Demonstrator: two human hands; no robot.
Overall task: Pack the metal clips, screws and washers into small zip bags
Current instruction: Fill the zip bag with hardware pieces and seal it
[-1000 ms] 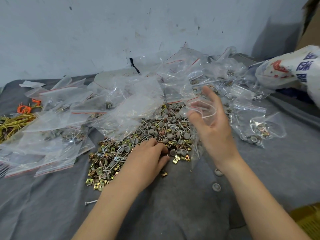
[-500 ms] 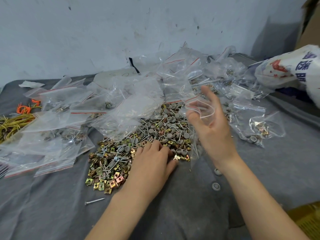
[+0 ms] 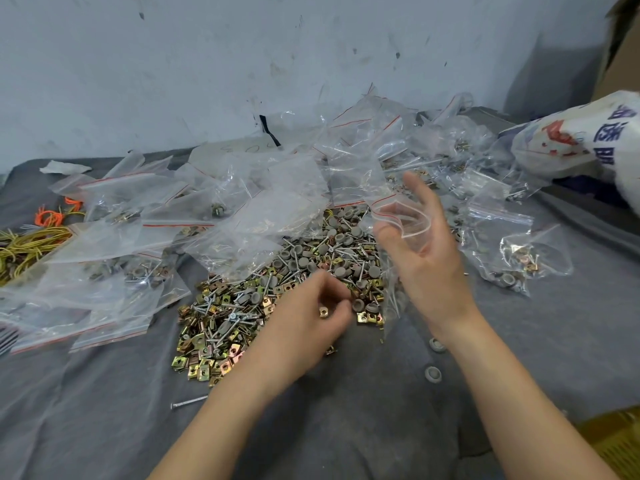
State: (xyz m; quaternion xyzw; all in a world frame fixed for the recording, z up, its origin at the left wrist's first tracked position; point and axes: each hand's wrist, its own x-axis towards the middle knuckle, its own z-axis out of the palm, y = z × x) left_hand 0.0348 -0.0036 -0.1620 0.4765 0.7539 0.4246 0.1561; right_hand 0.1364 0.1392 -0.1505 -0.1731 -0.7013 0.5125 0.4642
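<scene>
A small brass-coloured metal clip (image 3: 323, 311) is pinched in the left hand (image 3: 304, 330) at the near edge of the mixed hardware pile (image 3: 256, 303), mid-way across the grey felt cloth (image 3: 363, 410). A small clear plastic zip bag (image 3: 398, 216) is held with its mouth open by the loosely curled right hand (image 3: 426, 265), above the pile's right edge.

Bare grey cloth (image 3: 86, 410) fills the lower left of the frame, but one loose silver screw (image 3: 188, 402) lies there. A heap of gold clips, screws and grey washers (image 3: 242, 306) blocks the middle. Many clear plastic bags (image 3: 242, 209) crowd behind it.
</scene>
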